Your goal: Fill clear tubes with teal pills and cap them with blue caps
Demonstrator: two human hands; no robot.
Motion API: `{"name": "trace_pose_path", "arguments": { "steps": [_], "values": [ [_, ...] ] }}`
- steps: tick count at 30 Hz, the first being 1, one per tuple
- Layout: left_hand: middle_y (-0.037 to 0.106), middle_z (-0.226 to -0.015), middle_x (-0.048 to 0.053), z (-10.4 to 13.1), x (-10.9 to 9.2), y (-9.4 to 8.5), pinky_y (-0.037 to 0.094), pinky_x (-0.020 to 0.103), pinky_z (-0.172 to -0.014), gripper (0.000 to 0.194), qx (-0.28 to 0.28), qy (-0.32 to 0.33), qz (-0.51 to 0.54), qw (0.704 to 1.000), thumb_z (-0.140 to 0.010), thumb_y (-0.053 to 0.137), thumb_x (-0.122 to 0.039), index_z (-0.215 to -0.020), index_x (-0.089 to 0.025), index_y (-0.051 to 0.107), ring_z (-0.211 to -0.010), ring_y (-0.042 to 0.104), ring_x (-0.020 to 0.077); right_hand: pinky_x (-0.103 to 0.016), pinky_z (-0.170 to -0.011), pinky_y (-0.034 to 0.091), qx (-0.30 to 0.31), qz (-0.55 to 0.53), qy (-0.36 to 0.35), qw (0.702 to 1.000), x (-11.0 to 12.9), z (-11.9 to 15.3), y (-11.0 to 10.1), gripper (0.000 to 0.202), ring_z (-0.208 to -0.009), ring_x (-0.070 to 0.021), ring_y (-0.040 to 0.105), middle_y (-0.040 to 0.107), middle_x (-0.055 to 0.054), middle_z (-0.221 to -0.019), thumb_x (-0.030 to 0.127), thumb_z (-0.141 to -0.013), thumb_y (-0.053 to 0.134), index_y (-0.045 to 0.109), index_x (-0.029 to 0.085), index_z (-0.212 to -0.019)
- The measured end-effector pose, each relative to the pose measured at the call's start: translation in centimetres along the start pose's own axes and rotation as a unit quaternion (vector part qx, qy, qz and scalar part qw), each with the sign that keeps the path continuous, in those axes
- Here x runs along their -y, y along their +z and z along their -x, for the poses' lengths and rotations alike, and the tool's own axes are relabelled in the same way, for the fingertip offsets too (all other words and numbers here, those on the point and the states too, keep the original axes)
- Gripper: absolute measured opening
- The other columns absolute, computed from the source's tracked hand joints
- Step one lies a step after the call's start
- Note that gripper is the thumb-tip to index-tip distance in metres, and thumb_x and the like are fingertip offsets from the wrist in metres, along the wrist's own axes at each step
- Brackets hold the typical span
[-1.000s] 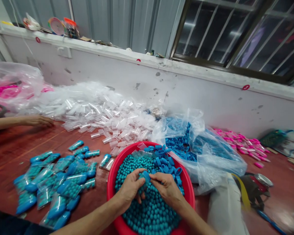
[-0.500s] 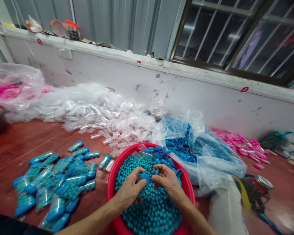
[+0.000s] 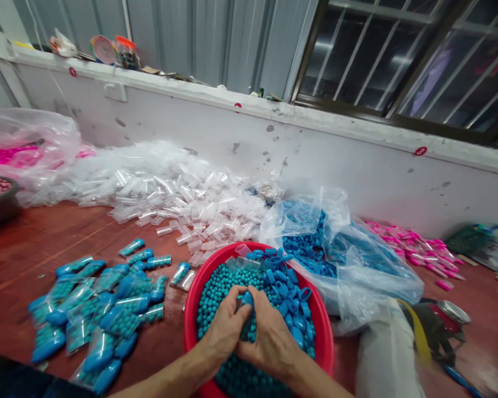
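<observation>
Over a red basin [image 3: 188, 320], my left hand [image 3: 221, 323] and my right hand [image 3: 270, 334] meet around a small clear container with a blue cap [image 3: 246, 300]. The left thumb and fingers grip it, while the right fingers close over its other side and hide most of it. Teal beads [image 3: 212, 290] fill the basin beneath my hands. Loose blue caps [image 3: 291, 293] lie on the beads at the basin's right side. Left of the basin, several capped clear containers of teal beads [image 3: 126, 323] lie heaped on the red tabletop.
A wide pile of clear empty containers [image 3: 191, 202] lies along the wall. Behind the basin at right is a plastic bag of blue caps [image 3: 357, 251], then pink pieces [image 3: 415, 249]. A dark bowl [image 3: 2, 213] stands far left; a metal-lidded jar [image 3: 454, 312] is at right.
My right hand has moved left with the blue cap and now closes against the container in my left hand. The two hands were apart before. The view has shifted slightly.
</observation>
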State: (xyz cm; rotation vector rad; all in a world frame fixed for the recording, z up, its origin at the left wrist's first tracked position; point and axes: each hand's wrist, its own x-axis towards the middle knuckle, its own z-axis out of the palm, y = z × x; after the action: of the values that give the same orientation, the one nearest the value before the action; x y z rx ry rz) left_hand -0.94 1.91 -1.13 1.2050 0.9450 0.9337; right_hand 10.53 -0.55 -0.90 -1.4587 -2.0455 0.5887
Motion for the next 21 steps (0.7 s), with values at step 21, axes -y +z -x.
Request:
{"name": "trace_pose_path", "arguments": {
  "steps": [21],
  "values": [
    [0.064, -0.086, 0.002, 2.6, -2.6, -10.1, 0.042, 0.030, -0.072, 0.028, -0.058, 0.045, -0.435, 0.898, -0.079, 0.044, -0.030, -0.104, -0.025, 0.054, -0.078, 0.058, 0.0195, -0.036, -0.088, 0.041, 0.081, 0.000, 0.010, 0.997, -1.8, 0.2, -0.5, 0.056, -0.103, -0.0243, 0.053, 0.055, -0.013, -0.117, 0.034, -0.077, 0.055, 0.041, 0.014, -0.127]
  ]
}}
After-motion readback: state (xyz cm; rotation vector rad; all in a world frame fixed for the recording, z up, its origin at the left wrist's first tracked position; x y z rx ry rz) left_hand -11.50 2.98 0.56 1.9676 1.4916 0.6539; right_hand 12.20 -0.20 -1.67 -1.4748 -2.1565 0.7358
